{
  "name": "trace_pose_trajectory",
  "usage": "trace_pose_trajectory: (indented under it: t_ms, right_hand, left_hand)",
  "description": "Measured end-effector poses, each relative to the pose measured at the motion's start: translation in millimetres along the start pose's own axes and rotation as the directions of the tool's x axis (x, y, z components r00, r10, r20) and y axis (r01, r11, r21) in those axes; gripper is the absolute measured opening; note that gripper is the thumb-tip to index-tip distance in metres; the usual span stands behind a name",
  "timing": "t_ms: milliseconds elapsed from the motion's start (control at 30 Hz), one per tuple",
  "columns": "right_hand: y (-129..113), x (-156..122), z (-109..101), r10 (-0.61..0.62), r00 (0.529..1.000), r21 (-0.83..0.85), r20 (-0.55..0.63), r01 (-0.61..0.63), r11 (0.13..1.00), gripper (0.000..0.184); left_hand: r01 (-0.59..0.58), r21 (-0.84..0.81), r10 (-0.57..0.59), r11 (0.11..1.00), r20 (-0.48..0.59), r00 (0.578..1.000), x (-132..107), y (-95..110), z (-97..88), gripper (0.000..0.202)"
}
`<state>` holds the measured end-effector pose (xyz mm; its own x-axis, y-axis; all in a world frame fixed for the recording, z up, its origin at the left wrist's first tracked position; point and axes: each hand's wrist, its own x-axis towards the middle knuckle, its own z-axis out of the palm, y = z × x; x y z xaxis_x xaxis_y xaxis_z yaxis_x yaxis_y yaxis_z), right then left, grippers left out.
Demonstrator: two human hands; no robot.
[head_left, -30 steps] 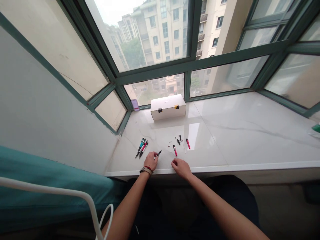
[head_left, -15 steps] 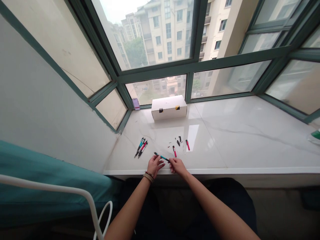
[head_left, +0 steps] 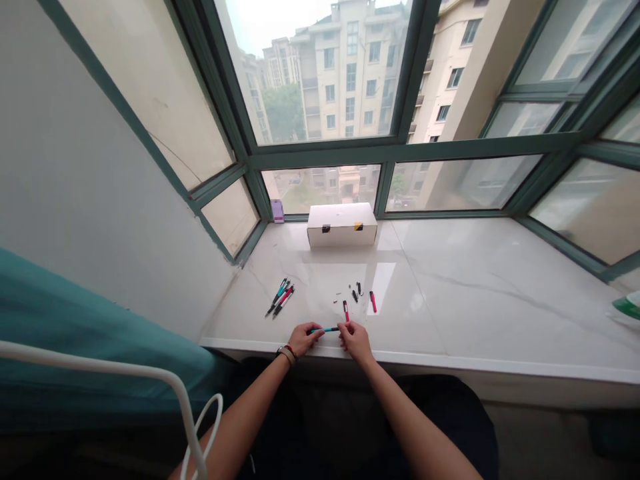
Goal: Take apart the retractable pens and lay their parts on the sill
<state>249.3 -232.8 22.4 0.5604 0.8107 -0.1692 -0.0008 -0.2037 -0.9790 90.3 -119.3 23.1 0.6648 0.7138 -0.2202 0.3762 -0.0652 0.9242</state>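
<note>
A blue pen with black ends [head_left: 329, 329] lies level between my two hands, just above the sill's front edge. My left hand [head_left: 305, 339] is closed on its left end, and my right hand [head_left: 355, 340] pinches its right end. Just beyond my right fingers lies a red pen part [head_left: 346, 309]. A second red pen part [head_left: 373, 302] rests further right. Several small black pieces [head_left: 355, 295] are scattered behind them. To the left sits a group of pens [head_left: 281, 298], blue and red with black ends.
A white box [head_left: 342, 227] stands on the white marble-look sill [head_left: 480, 280] against the window. Left of it leans a small purple card-like thing [head_left: 277, 211]. A white bent tube [head_left: 150, 379] crosses the lower left before a teal curtain [head_left: 75, 307]. Something green and white [head_left: 627, 307] sits at the right edge.
My left hand has closed on the pen's left end, where its fingers were spread before. The pen has turned from slanting to nearly level. The camera view has shifted slightly.
</note>
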Motion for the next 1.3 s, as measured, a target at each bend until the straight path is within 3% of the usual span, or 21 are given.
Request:
trace_pose_trajectory:
  t_ms: [200,400,600,767,967,1067,1300]
  right_hand:
    - [-6,-3,1,-0.031,0.998,-0.202,0.057,0.042,0.979,0.052]
    - [-7,0,3,-0.029,0.999,-0.254,0.015,0.031,0.967,0.057]
    - [-6,6,2,0.077,0.996,-0.136,0.052,-0.069,0.988,0.059]
    - [-4,9,-3,0.087,0.985,0.01,0.15,-0.09,0.996,0.052]
    - [-5,7,-9,0.084,0.972,0.178,0.219,-0.124,0.976,0.043]
    - [-2,6,-11,0.056,0.977,0.221,0.205,-0.102,0.97,0.044]
    - [3,1,-10,0.049,0.993,0.299,0.109,-0.08,0.951,0.041]
  left_hand:
    - [0.039,0.03,-0.039,0.999,0.016,0.999,-3,4,-2.8,0.054]
    - [0.05,-0.137,-0.048,0.989,0.015,0.999,3,-1,-5.3,0.054]
    - [0.058,-0.117,-0.061,0.991,-0.024,0.998,5,-3,-1.9,0.056]
    - [0.11,-0.067,-0.114,0.992,-0.058,0.992,7,-1,0.0,0.064]
    - [0.123,-0.109,-0.126,0.986,-0.026,0.992,11,-4,-2.6,0.061]
    - [0.084,-0.156,-0.089,0.984,-0.027,0.996,12,-9,-3.6,0.056]
    - [-0.042,-0.398,-0.017,0.917,-0.143,0.99,7,-14,-5.0,0.049]
